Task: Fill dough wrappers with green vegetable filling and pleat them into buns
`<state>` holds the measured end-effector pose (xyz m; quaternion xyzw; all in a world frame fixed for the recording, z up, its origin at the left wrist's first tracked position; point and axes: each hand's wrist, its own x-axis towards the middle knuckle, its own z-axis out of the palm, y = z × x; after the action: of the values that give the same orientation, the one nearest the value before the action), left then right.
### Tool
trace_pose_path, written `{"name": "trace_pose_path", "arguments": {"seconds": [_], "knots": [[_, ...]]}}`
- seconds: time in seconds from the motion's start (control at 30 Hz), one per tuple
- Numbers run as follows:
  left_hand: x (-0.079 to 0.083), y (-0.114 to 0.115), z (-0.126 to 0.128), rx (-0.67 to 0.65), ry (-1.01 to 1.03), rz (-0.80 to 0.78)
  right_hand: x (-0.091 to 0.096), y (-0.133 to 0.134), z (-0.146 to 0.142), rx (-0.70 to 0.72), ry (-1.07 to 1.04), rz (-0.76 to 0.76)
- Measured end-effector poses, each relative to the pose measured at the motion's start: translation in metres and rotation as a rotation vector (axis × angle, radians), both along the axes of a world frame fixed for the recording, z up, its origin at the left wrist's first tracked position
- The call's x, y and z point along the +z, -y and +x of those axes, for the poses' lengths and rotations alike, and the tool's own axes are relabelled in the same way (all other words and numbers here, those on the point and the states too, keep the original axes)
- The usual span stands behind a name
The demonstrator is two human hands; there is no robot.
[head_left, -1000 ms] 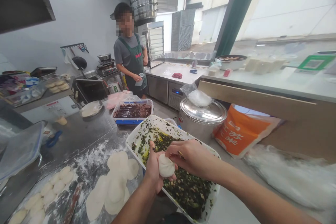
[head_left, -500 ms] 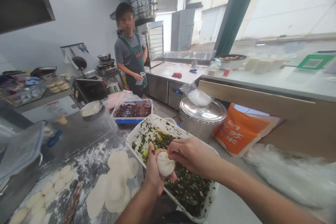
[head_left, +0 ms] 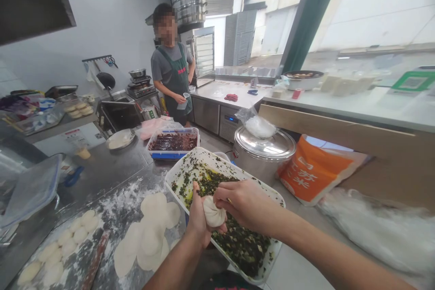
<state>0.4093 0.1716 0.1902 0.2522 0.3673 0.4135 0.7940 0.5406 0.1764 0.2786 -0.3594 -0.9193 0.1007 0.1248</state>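
Note:
A pleated white bun (head_left: 214,214) rests in my left hand (head_left: 197,218), its fingers curled under and around it. My right hand (head_left: 239,203) pinches the gathered dough at the top of the bun. Both are held over a white tub (head_left: 174,176) of chopped dark green filling (head_left: 243,247). Left of the tub, flat dough wrappers (head_left: 149,231) lie overlapped on the floured steel table. Farther left are several small dough balls (head_left: 70,245), with a rolling pin (head_left: 96,260) between them and the wrappers.
Behind the tub stands a box of dark red paste (head_left: 174,141). A lidded steel pot (head_left: 265,142) and an orange bag (head_left: 314,170) are to the right. A co-worker in an apron (head_left: 177,77) stands beyond, holding a cup. A clear plastic lid (head_left: 32,190) lies at left.
My right fingers have shifted slightly left over the bun's top, and the bun has turned a little in my left hand. The camera view has swung slightly left.

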Motion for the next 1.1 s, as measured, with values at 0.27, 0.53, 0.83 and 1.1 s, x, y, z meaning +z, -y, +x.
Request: {"name": "trace_pose_path", "arguments": {"seconds": [0.27,0.53,0.83,1.1], "knots": [[0.0,0.004,-0.008,0.0,0.087,0.074,0.0,0.003,-0.004,-0.014,-0.032,-0.016],[0.0,0.015,-0.015,0.076,0.081,0.068,-0.004,0.006,-0.014,-0.011,-0.067,-0.011],[-0.005,0.036,-0.033,0.287,0.154,0.071,-0.007,0.01,-0.04,0.015,-0.033,-0.053],[-0.021,0.057,-0.062,0.353,0.132,0.001,-0.014,0.022,-0.073,0.163,-0.046,-0.122]]}}
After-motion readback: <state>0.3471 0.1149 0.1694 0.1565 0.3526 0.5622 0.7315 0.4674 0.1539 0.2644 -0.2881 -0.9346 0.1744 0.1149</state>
